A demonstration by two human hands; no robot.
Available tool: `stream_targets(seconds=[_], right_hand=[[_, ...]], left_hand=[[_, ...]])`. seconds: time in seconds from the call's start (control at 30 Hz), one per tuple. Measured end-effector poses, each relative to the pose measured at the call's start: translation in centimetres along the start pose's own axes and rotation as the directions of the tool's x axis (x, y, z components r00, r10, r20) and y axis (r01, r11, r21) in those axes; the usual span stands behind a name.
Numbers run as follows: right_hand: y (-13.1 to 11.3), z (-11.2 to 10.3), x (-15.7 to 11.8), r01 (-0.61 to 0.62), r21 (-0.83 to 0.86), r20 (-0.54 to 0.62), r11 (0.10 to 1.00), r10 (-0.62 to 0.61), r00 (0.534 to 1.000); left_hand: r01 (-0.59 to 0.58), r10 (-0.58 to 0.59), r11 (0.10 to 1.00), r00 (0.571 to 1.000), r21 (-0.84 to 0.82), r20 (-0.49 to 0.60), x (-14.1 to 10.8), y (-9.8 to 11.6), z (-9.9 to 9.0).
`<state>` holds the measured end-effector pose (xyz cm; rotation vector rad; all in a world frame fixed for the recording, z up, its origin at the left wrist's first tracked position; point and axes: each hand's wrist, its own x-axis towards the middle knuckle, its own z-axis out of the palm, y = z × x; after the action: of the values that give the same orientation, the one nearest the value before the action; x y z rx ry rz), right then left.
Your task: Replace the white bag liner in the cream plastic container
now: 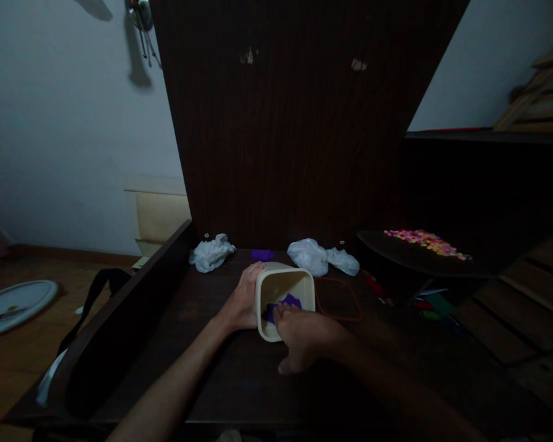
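A cream plastic container (289,282) is tipped on its side on the dark wooden surface, its open mouth facing me. My left hand (247,299) is wrapped round its left side. My right hand (300,336) reaches into the mouth, fingers bunched against a crumpled purple cloth (293,300) inside; the fingertips are partly hidden. Just right of the container lies a lid with an orange-brown rim (360,311). Behind the container rests another purple piece (262,254), flat on the surface.
Crumpled white plastic bags (212,253) lie at the back left, and a knotted white bag (309,255) sits at the back right. A dark shelf (373,245) at right bears pink and yellow bits (426,241). A raised board (133,307) edges the left side.
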<state>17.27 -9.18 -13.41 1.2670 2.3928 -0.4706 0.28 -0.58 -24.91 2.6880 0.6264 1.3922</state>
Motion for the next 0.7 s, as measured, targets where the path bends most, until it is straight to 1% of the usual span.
stream_targets(seconds=[0.17, 0.33, 0.47, 0.57, 0.63, 0.7], right_hand=[[0.5, -1.5, 3.0, 0.009, -0.025, 0.158, 1.0, -0.005, 0.987], [0.9, -2.3, 5.3, 0.05, -0.058, 0.293, 0.997, -0.031, 0.956], [1.1, -2.2, 6.0, 0.063, -0.041, 0.279, 0.997, -0.049, 0.959], [1.1, -1.6, 6.2, 0.09, -0.028, 0.255, 0.996, -0.08, 0.964], [1.0, -1.0, 6.1, 0.099, -0.01, 0.2, 0.995, -0.095, 0.975], [0.9, -0.3, 5.8, 0.111, 0.024, 0.119, 0.993, -0.113, 0.986]], left_hand=[[-0.005, 0.005, 1.0, 1.0, -0.004, 0.004, -0.2, -0.1, 0.3], [-0.028, 0.028, 1.0, 0.999, -0.007, -0.021, -0.5, -0.3, 0.4], [-0.02, 0.02, 1.0, 0.999, -0.005, -0.031, -0.6, -0.4, 0.3], [-0.004, 0.004, 1.0, 1.0, 0.0, -0.019, -0.7, -0.5, 0.3], [0.011, -0.011, 1.0, 1.0, -0.002, -0.015, -0.8, -0.5, 0.3], [0.023, -0.023, 1.0, 1.0, -0.008, -0.01, -0.9, -0.6, 0.2]])
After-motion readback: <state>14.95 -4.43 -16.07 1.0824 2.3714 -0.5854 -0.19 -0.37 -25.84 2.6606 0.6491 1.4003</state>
